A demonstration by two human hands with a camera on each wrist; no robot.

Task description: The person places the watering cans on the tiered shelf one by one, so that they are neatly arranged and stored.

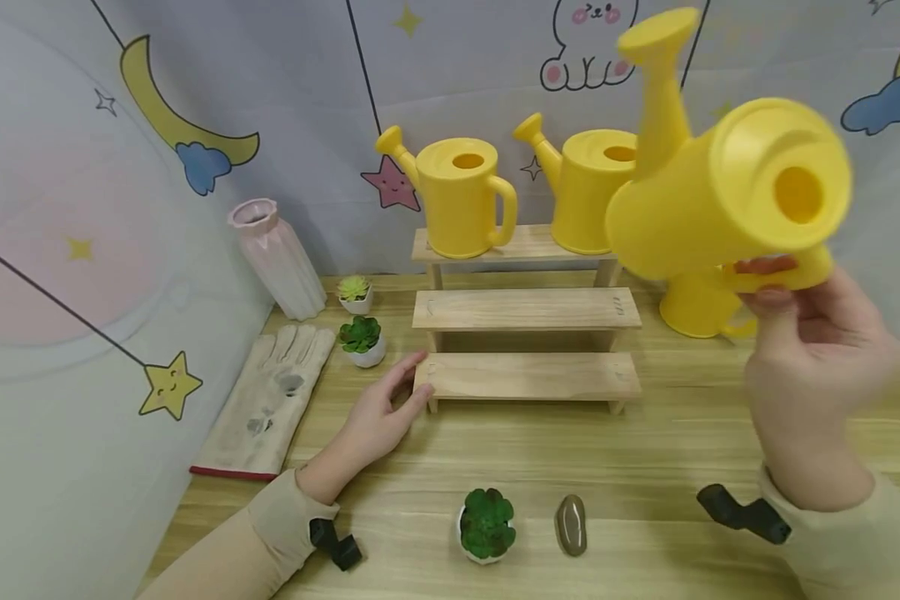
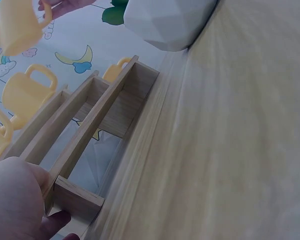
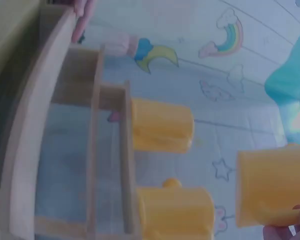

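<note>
High on the right, my right hand [image 1: 817, 358] grips a yellow watering can [image 1: 675, 225] by its handle; the can is tilted, spout up, its top opening facing me. My left hand [image 1: 378, 417] holds the left end of a three-step wooden stand [image 1: 525, 377], its thumb at the front edge of the lowest step. In the left wrist view, that hand [image 2: 20, 200] wraps the stand's end. Two more yellow watering cans, a left one [image 1: 457, 200] and a right one [image 1: 588, 200], stand on the top step. The held can partly covers the right one.
Another yellow watering can [image 1: 693, 308] stands on the table right of the stand, partly hidden. At left are a pink-white vase [image 1: 281, 258], two small potted succulents [image 1: 360, 335] and work gloves [image 1: 270, 400]. A potted succulent [image 1: 486, 525] and a brown stone [image 1: 571, 525] lie in front.
</note>
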